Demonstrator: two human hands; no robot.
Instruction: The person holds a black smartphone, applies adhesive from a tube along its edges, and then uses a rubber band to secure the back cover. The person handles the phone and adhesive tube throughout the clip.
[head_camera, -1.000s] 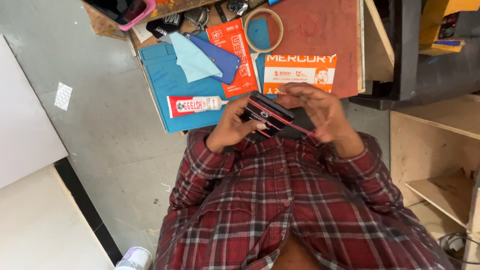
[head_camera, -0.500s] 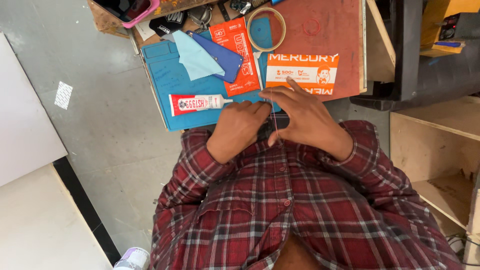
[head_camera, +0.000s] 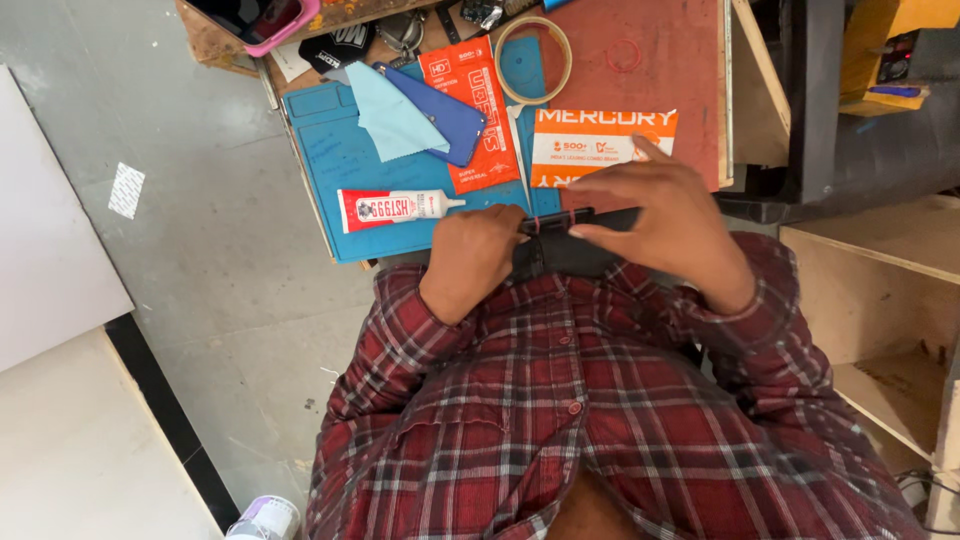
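Both my hands hold a black phone (head_camera: 580, 222) edge-on at the near edge of a blue work mat (head_camera: 330, 170). My left hand (head_camera: 472, 255) is closed around its left end, where a red band shows. My right hand (head_camera: 655, 220) grips the right part, with fingers spread over its top. A red-and-white glue tube (head_camera: 395, 208) lies on the mat just left of my left hand. Beyond the phone lies an orange packet (head_camera: 600, 145).
On the mat lie a pale blue cloth (head_camera: 390, 115), a blue phone back (head_camera: 445, 115), an orange-red sachet (head_camera: 480, 110) and a tape ring (head_camera: 533, 58). A pink-cased phone (head_camera: 265, 18) sits far left. Wooden shelves (head_camera: 880, 300) stand right; grey floor lies left.
The phone has turned from face-up, showing its back, to edge-on. My hands have shifted along it, the right hand's fingers now spread over its top.
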